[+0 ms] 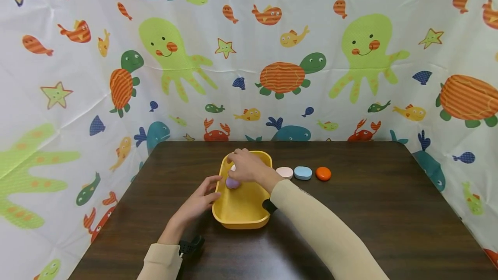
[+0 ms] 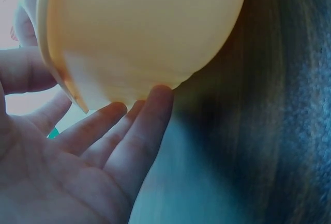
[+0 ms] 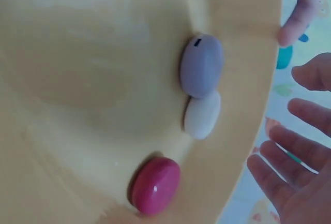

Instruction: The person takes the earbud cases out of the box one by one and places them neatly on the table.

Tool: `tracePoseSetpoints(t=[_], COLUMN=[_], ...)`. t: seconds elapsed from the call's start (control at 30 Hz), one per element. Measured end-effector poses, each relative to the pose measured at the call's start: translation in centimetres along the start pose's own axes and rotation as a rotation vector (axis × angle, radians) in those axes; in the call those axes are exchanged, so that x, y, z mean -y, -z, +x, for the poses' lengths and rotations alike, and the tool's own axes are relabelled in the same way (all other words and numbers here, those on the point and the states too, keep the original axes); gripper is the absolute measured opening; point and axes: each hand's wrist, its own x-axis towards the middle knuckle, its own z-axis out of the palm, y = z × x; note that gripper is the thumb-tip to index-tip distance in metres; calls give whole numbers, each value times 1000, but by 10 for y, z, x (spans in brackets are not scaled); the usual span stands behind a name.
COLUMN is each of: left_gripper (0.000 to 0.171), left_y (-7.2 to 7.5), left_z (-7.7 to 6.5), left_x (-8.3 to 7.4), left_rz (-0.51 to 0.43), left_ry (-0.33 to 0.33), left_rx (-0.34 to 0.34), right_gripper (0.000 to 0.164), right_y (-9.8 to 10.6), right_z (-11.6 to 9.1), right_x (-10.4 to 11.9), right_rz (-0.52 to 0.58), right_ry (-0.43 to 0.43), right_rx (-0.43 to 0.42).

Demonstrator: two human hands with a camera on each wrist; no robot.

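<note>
A yellow basin [image 1: 241, 224] stands on the dark table. My left hand [image 1: 200, 200] is at its left side; in the left wrist view that hand's fairly straight fingers [image 2: 142, 136] touch the outer wall. My right hand [image 1: 249, 165] reaches over the basin's far left part. The right wrist view has the right hand [image 3: 302, 154] with its fingers spread beyond the rim, holding nothing. Inside the basin lie a purple oval soap [image 3: 201, 66], a white oval soap [image 3: 202, 115] touching it, and a dark pink oval soap [image 3: 156, 185] apart from them.
Right of the basin, a pale pink soap [image 1: 285, 173], a light blue soap [image 1: 303, 173] and an orange soap [image 1: 323, 173] lie in a row on the table [image 1: 369, 211]. A curtain [image 1: 241, 55] printed with sea animals hangs behind and beside the table.
</note>
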Motion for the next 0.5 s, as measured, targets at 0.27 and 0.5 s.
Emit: tracePoseSetpoints(t=[0.27,0.5], left_gripper=[53,52], left_y=[-1,-1], left_z=[-1,-2], left_x=[1,0], left_rz=[-8,-8], left_ry=[-1,4], left_rx=[-3,-8], right_gripper=[46,46], right_y=[-11,-15], right_z=[4,6], right_x=[3,5], right_rz=[43,65], right_ry=[-2,-30], right_rx=[33,68])
